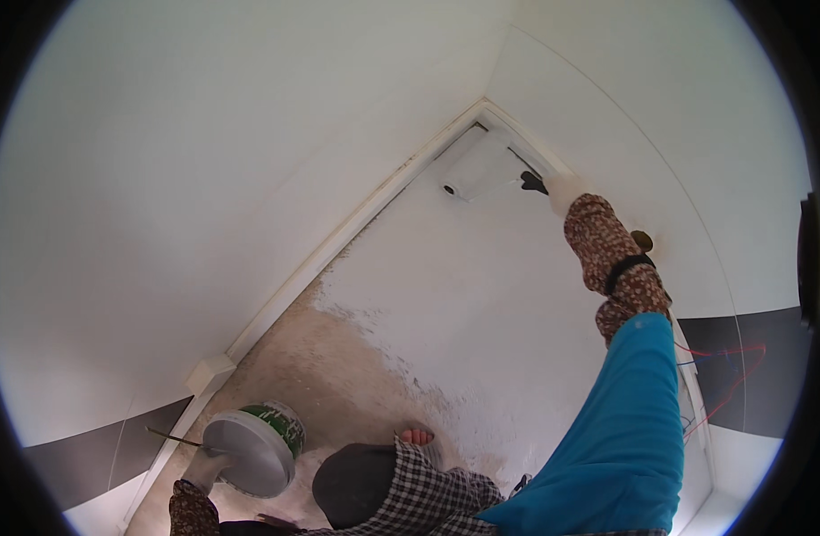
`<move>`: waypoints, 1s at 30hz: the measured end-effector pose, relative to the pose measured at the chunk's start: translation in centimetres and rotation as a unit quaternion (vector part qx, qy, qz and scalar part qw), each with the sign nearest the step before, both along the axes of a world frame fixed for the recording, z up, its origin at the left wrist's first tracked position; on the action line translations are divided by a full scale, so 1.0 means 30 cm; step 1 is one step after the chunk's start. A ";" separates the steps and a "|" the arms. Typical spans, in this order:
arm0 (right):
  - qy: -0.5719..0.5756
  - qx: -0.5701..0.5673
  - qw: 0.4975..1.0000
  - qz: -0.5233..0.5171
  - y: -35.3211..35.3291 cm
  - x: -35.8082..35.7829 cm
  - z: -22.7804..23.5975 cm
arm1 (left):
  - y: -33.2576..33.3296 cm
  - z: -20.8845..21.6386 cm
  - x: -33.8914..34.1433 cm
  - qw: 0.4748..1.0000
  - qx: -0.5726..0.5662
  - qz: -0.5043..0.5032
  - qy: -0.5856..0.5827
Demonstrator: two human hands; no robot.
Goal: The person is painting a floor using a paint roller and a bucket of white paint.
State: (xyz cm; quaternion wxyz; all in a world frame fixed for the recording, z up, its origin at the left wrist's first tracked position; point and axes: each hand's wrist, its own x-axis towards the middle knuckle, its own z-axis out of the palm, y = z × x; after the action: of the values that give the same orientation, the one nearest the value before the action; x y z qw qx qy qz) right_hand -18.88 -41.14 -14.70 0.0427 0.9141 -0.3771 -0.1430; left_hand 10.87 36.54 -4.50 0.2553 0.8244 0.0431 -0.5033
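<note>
In my white-gloved right hand (563, 190), stretched far forward at the right wall, is the black handle of a paint roller (475, 168). Its white sleeve rests on the freshly whitened floor (463, 259) near the corner. My gloved left hand (206, 466) grips the rim of a round green-and-white paint bucket (280, 424) at the lower left, fingers partly hidden. A thin stick (173, 437) lies across the bucket's edge beside that hand.
Pale skirting (294, 290) runs along both walls to the corner. Bare brownish floor (311, 357) borders the white coat, with my foot (417, 436) at its edge. Thin red and blue wires (740, 380) hang at the right wall. A small doorstop-like knob (642, 240) sits by my forearm.
</note>
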 end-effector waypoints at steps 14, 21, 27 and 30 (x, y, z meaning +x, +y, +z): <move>0.123 -0.006 0.991 0.048 -0.014 -0.028 0.105 | -0.010 0.007 -0.009 0.999 -0.035 0.024 -0.008; 0.036 -0.008 0.999 0.017 -0.041 0.140 0.037 | 0.006 -0.013 -0.003 1.000 -0.009 0.010 -0.023; 0.047 0.008 0.999 0.009 -0.003 0.066 0.030 | -0.035 -0.002 -0.010 1.000 -0.024 0.012 -0.008; 0.105 0.010 0.994 -0.018 0.051 -0.100 0.072 | -0.028 -0.006 -0.012 0.999 -0.017 0.036 0.007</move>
State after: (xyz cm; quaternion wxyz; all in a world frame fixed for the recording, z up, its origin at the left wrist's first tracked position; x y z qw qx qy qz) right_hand -21.87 -39.60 -12.52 0.0701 0.8876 -0.3850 -0.2429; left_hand 10.51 35.71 -4.67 0.2872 0.8143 0.0658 -0.5001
